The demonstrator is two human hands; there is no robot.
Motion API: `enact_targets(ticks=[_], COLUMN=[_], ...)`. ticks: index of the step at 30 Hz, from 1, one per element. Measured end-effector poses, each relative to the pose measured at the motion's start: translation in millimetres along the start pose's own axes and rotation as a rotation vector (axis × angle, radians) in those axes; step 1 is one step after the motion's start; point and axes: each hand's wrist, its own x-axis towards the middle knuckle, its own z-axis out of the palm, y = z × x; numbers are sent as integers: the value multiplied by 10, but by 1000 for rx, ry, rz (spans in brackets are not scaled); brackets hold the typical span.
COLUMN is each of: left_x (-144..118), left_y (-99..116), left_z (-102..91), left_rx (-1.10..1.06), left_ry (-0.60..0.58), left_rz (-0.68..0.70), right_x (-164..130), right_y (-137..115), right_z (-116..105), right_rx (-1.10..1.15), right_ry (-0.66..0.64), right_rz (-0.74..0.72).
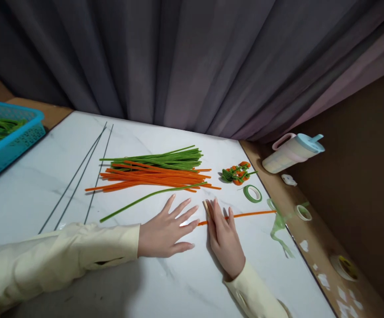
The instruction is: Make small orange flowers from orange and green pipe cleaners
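Note:
My left hand is spread flat over the white table, palm down and holding nothing. Its fingertips lie close to the left end of an orange pipe cleaner. That pipe cleaner runs under my right hand, whose fingers are close together along a short pale wooden stick. The stick crosses the pipe cleaner; how the two meet is hidden by my fingers. Just beyond my left hand lies a single green pipe cleaner. Behind it are a pile of orange pipe cleaners and a pile of green pipe cleaners.
Several thin dark rods lie at left, near a blue basket with green pieces. At right are an orange-green pipe-cleaner cluster, a green tape roll, tape scraps and a lidded tumbler. A curtain hangs behind.

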Motion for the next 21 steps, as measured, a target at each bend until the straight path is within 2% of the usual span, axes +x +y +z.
enact_targets(ticks=[3,6,10,12,17,21], left_x=[12,91,350,508,753,761], left_y=[-35,-45,58,137,258,275], left_z=[-46,-145,-239,-224,-112,-149], left_rx=[59,97,54,35,-216,-360], left_ry=[40,55,-40,-72,-125,-173], left_rz=[21,43,26,-38,-236,-290], right_x=[-37,-11,142,246,441,457], right_y=[119,250,405,479,691,817], right_z=[-38,-167,-365,-405,-234,-51], right_rx=[-6,-20,-65,-72,-30,50], right_ry=[63,16,-101,-82,121,202], right_rz=[-102,-216,-326,-386,-431,-395])
